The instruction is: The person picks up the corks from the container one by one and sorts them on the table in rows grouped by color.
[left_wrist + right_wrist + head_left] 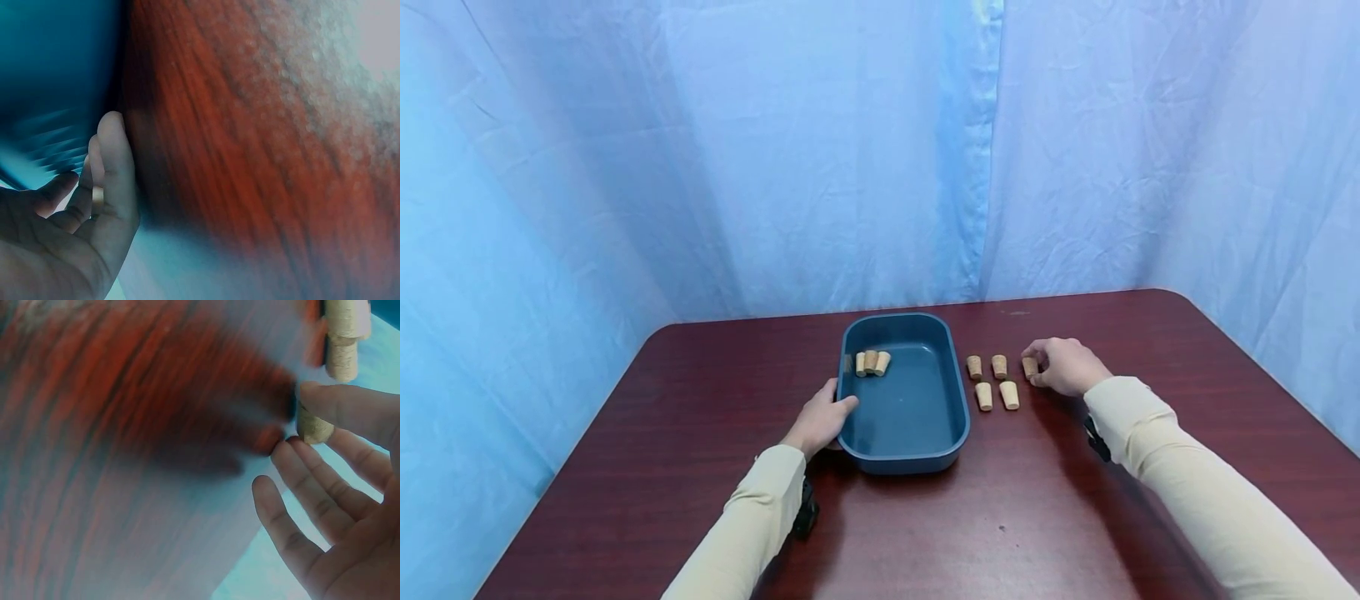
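Observation:
My left hand (817, 422) grips the left side of a dark blue rectangular bin (902, 429), thumb over the rim and fingers along the outer wall. In the left wrist view those fingers (115, 156) lie against the bin's side, low over the table. My right hand (1067, 367) holds a tapered brown cork stopper (1029, 367) between thumb and fingers, at the right end of the back row. The right wrist view shows this cork (314, 428) partly hidden by the thumb. Inside the bin, light and brown corks (871, 362) stand side by side near the left wall.
Right of the bin, two brown corks (999, 367) stand in a back row and two paler corks (1010, 395) in front of them. The dark red wooden table (715, 400) reaches back to pale blue curtains (820, 167).

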Motion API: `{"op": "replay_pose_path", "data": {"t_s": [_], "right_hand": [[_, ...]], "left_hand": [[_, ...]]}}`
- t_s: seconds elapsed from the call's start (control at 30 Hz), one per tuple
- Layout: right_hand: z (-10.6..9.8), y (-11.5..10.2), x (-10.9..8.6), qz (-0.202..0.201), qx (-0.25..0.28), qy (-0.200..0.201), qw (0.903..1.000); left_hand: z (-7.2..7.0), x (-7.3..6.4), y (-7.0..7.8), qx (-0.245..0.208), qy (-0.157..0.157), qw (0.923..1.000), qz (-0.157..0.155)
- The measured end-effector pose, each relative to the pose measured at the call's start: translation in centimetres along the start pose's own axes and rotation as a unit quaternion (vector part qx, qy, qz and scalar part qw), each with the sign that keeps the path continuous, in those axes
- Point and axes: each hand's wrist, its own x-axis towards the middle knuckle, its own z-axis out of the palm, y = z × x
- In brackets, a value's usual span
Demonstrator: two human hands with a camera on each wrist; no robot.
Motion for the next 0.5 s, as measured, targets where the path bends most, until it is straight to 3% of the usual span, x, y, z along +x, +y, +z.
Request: {"op": "replay_pose_path", "data": {"t_s": [0.5], "right_hand": [[-0.2,-1.6,0.2,0.005,-0.086,0.009,0.9962]], "left_hand": [[0.1,-0.2,0.1,0.001,0.001,1.0000,0.004]]}}
